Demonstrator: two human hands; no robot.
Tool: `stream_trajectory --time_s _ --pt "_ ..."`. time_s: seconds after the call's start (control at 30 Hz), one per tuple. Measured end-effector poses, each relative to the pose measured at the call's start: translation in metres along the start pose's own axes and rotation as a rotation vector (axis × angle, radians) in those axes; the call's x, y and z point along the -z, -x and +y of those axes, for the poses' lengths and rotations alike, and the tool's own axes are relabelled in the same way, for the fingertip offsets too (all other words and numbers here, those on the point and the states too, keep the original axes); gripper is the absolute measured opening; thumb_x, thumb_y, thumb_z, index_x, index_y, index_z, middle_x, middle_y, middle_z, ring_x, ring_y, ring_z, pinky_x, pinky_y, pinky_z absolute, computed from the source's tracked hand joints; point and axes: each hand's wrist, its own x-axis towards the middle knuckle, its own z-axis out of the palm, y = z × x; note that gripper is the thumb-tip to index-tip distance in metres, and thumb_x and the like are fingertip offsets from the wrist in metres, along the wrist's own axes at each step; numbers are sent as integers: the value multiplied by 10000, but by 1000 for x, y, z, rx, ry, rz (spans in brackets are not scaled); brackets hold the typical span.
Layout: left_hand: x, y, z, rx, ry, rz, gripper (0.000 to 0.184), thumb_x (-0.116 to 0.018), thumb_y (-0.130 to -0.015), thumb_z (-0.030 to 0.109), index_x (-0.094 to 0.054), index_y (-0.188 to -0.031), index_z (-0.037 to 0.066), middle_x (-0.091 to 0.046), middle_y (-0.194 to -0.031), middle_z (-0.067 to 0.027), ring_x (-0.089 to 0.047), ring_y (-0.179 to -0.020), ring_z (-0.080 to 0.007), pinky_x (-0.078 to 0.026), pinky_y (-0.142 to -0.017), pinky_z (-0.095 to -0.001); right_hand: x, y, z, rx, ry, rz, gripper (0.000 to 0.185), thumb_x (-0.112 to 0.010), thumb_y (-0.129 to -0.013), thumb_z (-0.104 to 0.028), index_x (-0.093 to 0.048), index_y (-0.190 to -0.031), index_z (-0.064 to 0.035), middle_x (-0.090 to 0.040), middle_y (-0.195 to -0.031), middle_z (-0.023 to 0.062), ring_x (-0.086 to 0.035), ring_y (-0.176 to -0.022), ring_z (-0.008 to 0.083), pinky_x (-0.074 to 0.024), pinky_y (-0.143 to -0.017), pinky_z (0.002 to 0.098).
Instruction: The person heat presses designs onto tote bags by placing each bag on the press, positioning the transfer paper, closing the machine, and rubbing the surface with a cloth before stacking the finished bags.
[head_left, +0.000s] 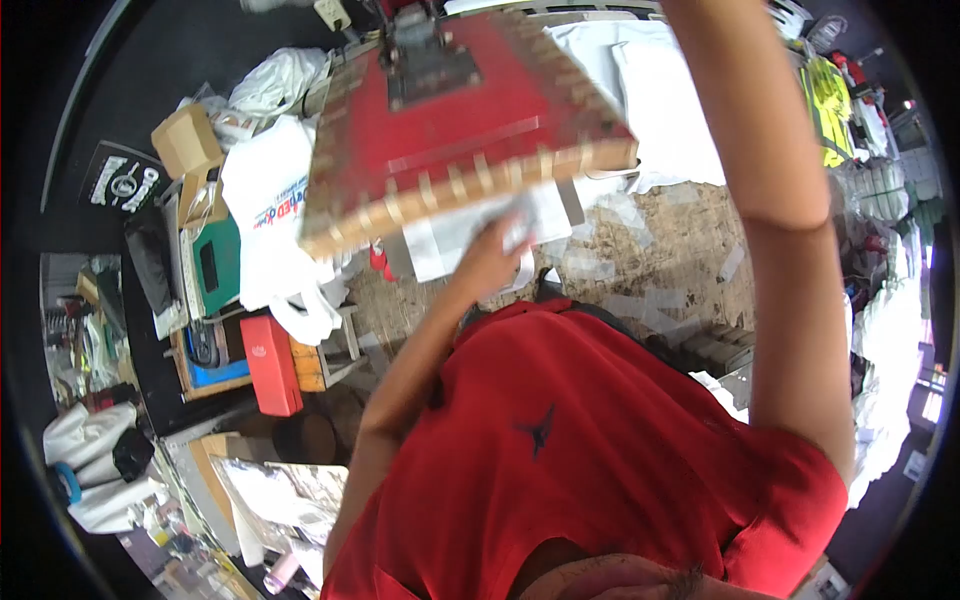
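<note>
My left hand [488,258] is closed around a small whitish item [520,232], blurred by motion. It is below the front edge of a raised, tilted red panel [460,135] with a wooden border, held at the top by a dark metal bracket [430,68]. Under the panel and beside my left hand lies a flat white piece [430,250]. My right arm reaches up past the right side of the panel and leaves the frame at the top, so my right hand is out of view.
White fabric [665,110] covers the surface behind the panel. A white printed bag [262,215] hangs at the left, above a red box [270,365]. A worn wooden surface [690,235] with tape scraps is at centre right. Clear bags and a yellow vest [828,105] are at the far right.
</note>
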Motion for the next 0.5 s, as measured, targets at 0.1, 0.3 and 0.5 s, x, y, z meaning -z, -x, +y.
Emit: stream_trajectory --time_s 0.1,0.3,0.5 --pt "70 76 71 -213 440 -594 383 -578 -999 228 -581 -1344 61 -629 -1319 -136 -581 -1241 -286 -417 -1076 -376 -73 68 -5 -154 -341 -48 308 -753 -854 -328 -683 -766 -42 -649 -731 108 -622 -701 233 -480 -612 343" --pt "147 32 71 -415 566 33 692 -614 -901 533 -608 -1244 -67 -645 -1184 -282 -634 -1102 -361 -487 -946 -445 -241 228 -31 -538 -397 -332 244 -619 -819 -291 -667 -678 -98 -652 -707 130 -636 -720 364 -506 -642 490" --pt "96 -41 50 -613 -321 85 848 -630 -858 641 -497 -1373 -19 -489 -1421 -239 -456 -1301 -458 -350 -1079 -587 -254 245 -26 -648 -327 -202 282 -737 -626 -253 -633 -714 -7 -673 -762 180 -654 -737 397 -526 -636 497"
